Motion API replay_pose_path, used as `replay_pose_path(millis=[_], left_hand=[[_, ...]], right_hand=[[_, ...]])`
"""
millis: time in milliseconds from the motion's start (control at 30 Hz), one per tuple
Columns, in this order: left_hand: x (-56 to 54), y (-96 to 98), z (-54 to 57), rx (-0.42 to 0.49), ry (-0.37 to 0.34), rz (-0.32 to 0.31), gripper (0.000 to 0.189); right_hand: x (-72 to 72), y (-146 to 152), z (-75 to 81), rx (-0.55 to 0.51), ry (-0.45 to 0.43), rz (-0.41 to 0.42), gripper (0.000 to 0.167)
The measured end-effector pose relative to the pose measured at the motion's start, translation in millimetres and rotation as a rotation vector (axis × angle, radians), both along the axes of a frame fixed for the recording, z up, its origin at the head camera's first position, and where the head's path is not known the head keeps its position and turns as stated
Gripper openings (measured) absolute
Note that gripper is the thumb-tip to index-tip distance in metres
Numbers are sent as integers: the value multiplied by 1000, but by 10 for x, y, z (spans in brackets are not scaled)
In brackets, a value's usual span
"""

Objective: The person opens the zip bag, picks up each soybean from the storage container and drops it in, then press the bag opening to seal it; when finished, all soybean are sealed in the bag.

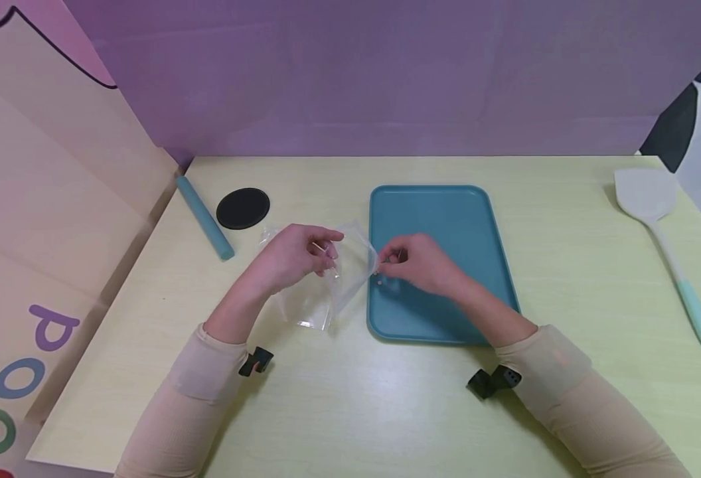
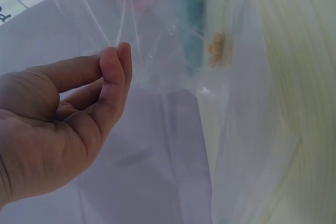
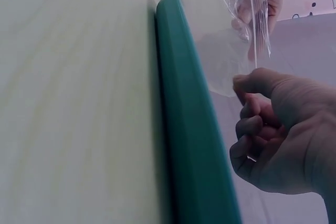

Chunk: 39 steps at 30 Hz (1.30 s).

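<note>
Seen from the head: one clear plastic bag (image 1: 311, 302), pinched at its upper edge from two sides, above the table (image 1: 350, 411), just left of the teal tray (image 1: 446, 212).

At the left side, gripped by the left hand (image 1: 299, 255): thumb and forefinger pressed together on the film, other fingers loosely curled behind. Confirmed in the left wrist view, where fingertips (image 2: 118, 69) nip a fold of the film.

At the right side, gripped by the right hand (image 1: 422, 262), hovering over the left part of the tray: thumb and forefinger closed on a thin strip of the edge, remaining fingers (image 3: 252, 127) curled into the palm.

Stretched across from one hand to the other, so with the top edge running left to right; hanging from there downward and toward the person, lower corner close to the table. Mostly under and beside the left hand, so nearer to that one; reached by the right hand only at the far end of the edge.

Through the film, in the left wrist view, a small tan spot; cannot tell what.

Counted: one bag, one tray, two hands. Farther off, well apart from the hands: one black round disc (image 1: 243, 208), one teal rod (image 1: 204, 217) just beside it, one white spatula (image 1: 655, 199) at the right.
</note>
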State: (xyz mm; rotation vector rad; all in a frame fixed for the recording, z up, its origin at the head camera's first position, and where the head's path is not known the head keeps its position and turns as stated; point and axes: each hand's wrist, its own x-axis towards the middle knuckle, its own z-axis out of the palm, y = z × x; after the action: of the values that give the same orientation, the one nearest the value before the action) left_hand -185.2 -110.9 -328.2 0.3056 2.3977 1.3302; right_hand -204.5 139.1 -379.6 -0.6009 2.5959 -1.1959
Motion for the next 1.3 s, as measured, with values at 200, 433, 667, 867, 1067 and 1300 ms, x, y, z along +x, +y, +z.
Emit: replay_pose_path(millis=[200,433,667,867,1067,1300], left_hand=[[-9,8,-10,-7,-3,5,45],[-14,21,-24,-6,-7,-1,46],[-10,41,-18,-11,-12,-6,46],[-13,42,-12,-15,-5,-14,46],[-8,33,-9,-15,-1,-15,45],[-7,31,-21,-17,2,-7,45]], right_hand=[[-8,17,26,-36,10,-93,9],[13,25,59,-166,-27,-175,16],[56,5,107,-253,-119,-119,19],[69,7,90,-249,-176,-53,18],[59,9,82,-270,-188,-70,21],[55,27,70,-288,-203,-99,27]])
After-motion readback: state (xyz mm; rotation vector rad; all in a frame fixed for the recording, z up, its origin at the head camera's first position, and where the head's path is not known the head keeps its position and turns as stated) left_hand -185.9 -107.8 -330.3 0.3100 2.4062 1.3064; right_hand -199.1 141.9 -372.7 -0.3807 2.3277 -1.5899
